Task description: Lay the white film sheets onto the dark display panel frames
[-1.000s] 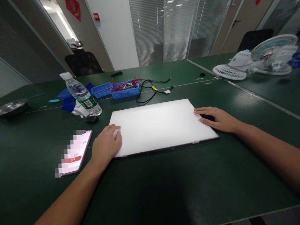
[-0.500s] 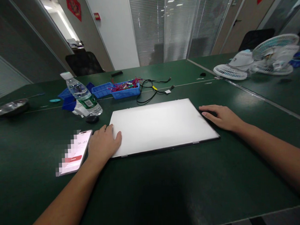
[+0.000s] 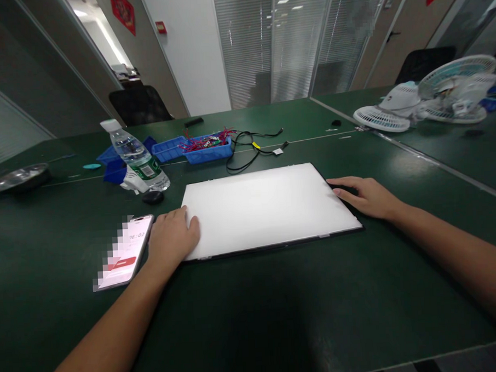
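A flat white rectangular panel [image 3: 265,210] with a thin dark edge lies on the green table. Over its left edge, my left hand [image 3: 173,236] is closed, with the thumb on the white face and the fingers along the side. My right hand [image 3: 369,196] is at the panel's right edge, its fingertips against or very near that side. Thumb and fingers of this hand are stretched out and apart. Just left of my left hand is a phone [image 3: 125,254] with a lit screen, partly pixelated.
Behind the panel stand a water bottle [image 3: 138,158], a blue bin [image 3: 209,153] of red wires and a black cable [image 3: 247,163]. A black mouse [image 3: 152,197] sits near the bottle. Fan parts [image 3: 401,108] lie at the far right, a metal pan lid [image 3: 17,178] far left.
My right hand has shifted slightly left, closer to the panel's right edge. My left hand keeps its place on the left edge. The panel has barely moved, if at all.
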`<move>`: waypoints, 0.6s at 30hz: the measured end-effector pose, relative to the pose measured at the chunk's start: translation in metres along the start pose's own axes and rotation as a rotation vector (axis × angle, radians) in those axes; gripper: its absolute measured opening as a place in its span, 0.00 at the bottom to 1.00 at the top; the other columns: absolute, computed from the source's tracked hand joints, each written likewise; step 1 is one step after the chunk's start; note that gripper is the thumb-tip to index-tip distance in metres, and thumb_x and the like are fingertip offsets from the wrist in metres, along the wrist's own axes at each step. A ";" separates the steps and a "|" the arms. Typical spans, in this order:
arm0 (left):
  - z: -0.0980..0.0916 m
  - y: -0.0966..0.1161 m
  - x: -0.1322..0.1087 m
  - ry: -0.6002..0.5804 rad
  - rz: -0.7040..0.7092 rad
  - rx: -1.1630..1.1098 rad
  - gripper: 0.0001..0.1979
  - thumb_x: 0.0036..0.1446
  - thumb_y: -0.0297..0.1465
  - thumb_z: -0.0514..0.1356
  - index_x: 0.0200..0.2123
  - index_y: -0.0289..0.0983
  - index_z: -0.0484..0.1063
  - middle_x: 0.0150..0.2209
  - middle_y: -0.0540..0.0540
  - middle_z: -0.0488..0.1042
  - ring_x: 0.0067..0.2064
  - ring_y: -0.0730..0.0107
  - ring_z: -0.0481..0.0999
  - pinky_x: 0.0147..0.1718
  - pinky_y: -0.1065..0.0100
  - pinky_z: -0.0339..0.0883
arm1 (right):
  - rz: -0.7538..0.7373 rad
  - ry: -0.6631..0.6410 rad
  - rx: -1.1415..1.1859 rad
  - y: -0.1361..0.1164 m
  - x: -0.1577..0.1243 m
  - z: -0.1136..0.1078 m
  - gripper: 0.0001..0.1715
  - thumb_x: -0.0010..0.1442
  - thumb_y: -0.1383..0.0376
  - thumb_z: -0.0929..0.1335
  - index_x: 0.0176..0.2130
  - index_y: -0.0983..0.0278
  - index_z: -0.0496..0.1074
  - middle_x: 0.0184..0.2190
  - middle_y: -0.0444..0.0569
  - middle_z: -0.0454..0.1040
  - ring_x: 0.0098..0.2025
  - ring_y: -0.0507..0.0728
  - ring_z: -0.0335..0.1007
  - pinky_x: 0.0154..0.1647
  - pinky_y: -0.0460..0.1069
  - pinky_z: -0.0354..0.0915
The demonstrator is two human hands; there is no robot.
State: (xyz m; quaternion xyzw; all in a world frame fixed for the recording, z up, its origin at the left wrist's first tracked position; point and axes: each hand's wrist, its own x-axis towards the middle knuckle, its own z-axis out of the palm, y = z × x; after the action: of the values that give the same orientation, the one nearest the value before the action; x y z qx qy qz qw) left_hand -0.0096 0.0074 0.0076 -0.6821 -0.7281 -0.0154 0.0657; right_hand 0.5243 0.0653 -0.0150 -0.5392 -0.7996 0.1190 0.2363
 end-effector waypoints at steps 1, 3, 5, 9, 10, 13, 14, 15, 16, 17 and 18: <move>0.001 0.000 0.001 0.015 -0.018 -0.028 0.31 0.73 0.40 0.46 0.64 0.26 0.76 0.62 0.27 0.80 0.61 0.36 0.79 0.62 0.43 0.70 | 0.039 0.010 0.038 -0.002 0.000 0.001 0.29 0.71 0.43 0.68 0.63 0.51 0.82 0.62 0.49 0.80 0.58 0.72 0.81 0.60 0.75 0.75; 0.003 -0.002 0.003 0.041 -0.056 -0.101 0.32 0.73 0.40 0.47 0.66 0.25 0.75 0.64 0.27 0.79 0.63 0.37 0.79 0.64 0.44 0.70 | 0.142 0.040 0.162 -0.005 0.001 0.005 0.27 0.70 0.43 0.70 0.61 0.50 0.83 0.63 0.47 0.80 0.62 0.73 0.79 0.67 0.77 0.70; 0.005 -0.004 0.005 0.053 -0.088 -0.180 0.32 0.72 0.40 0.48 0.67 0.24 0.75 0.64 0.27 0.79 0.63 0.37 0.79 0.64 0.44 0.70 | 0.248 0.069 0.350 -0.009 0.001 0.007 0.25 0.68 0.45 0.72 0.59 0.48 0.83 0.62 0.46 0.81 0.67 0.72 0.75 0.74 0.78 0.62; 0.006 -0.008 0.008 0.042 -0.167 -0.315 0.33 0.71 0.41 0.50 0.69 0.26 0.74 0.63 0.29 0.80 0.61 0.39 0.81 0.61 0.45 0.73 | 0.357 0.098 0.779 -0.023 0.000 0.004 0.22 0.62 0.53 0.76 0.56 0.48 0.82 0.60 0.47 0.82 0.70 0.72 0.72 0.79 0.76 0.55; 0.006 -0.009 0.009 0.037 -0.181 -0.340 0.33 0.71 0.41 0.50 0.69 0.28 0.74 0.62 0.30 0.81 0.59 0.40 0.82 0.60 0.46 0.74 | 0.366 0.105 0.877 -0.027 0.000 0.002 0.22 0.61 0.55 0.75 0.55 0.49 0.82 0.60 0.48 0.82 0.70 0.71 0.72 0.79 0.76 0.55; 0.005 -0.009 0.009 0.030 -0.194 -0.362 0.32 0.70 0.42 0.53 0.68 0.30 0.75 0.61 0.31 0.82 0.56 0.41 0.83 0.58 0.46 0.75 | 0.381 0.146 1.091 -0.039 -0.001 -0.003 0.24 0.59 0.59 0.74 0.55 0.53 0.82 0.61 0.49 0.81 0.71 0.70 0.70 0.80 0.73 0.53; 0.004 -0.008 0.008 0.029 -0.195 -0.346 0.32 0.69 0.42 0.54 0.69 0.29 0.74 0.61 0.30 0.81 0.57 0.40 0.83 0.58 0.46 0.75 | 0.383 0.167 1.127 -0.042 -0.002 -0.004 0.25 0.59 0.60 0.73 0.56 0.54 0.81 0.62 0.50 0.81 0.72 0.70 0.69 0.81 0.72 0.53; 0.004 -0.007 0.008 0.028 -0.194 -0.325 0.33 0.69 0.42 0.55 0.69 0.28 0.74 0.63 0.29 0.80 0.58 0.38 0.82 0.59 0.44 0.74 | 0.384 0.186 1.148 -0.044 -0.002 -0.005 0.27 0.58 0.61 0.73 0.57 0.55 0.80 0.63 0.51 0.80 0.73 0.70 0.67 0.81 0.71 0.53; 0.003 -0.006 0.007 0.027 -0.190 -0.304 0.34 0.68 0.43 0.56 0.69 0.28 0.73 0.64 0.28 0.79 0.60 0.36 0.81 0.60 0.43 0.73 | 0.386 0.198 1.156 -0.046 -0.002 -0.006 0.29 0.58 0.61 0.72 0.59 0.55 0.80 0.66 0.52 0.78 0.74 0.70 0.66 0.81 0.71 0.53; 0.003 -0.005 0.007 0.027 -0.182 -0.283 0.35 0.68 0.44 0.57 0.70 0.27 0.73 0.65 0.27 0.77 0.62 0.35 0.80 0.62 0.42 0.72 | 0.389 0.207 1.156 -0.047 -0.002 -0.006 0.31 0.59 0.61 0.72 0.61 0.56 0.78 0.68 0.53 0.75 0.74 0.71 0.65 0.80 0.71 0.55; 0.003 -0.004 0.006 0.030 -0.170 -0.266 0.35 0.68 0.44 0.57 0.70 0.27 0.73 0.66 0.26 0.76 0.63 0.34 0.79 0.63 0.41 0.72 | 0.392 0.213 1.151 -0.048 -0.003 -0.007 0.33 0.60 0.61 0.71 0.64 0.56 0.77 0.71 0.53 0.72 0.75 0.72 0.65 0.79 0.71 0.57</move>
State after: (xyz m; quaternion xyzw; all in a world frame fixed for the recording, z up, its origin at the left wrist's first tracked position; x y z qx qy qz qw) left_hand -0.0141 0.0136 0.0058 -0.6203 -0.7738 -0.1272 -0.0158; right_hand 0.4900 0.0438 0.0117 -0.4709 -0.4653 0.5179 0.5417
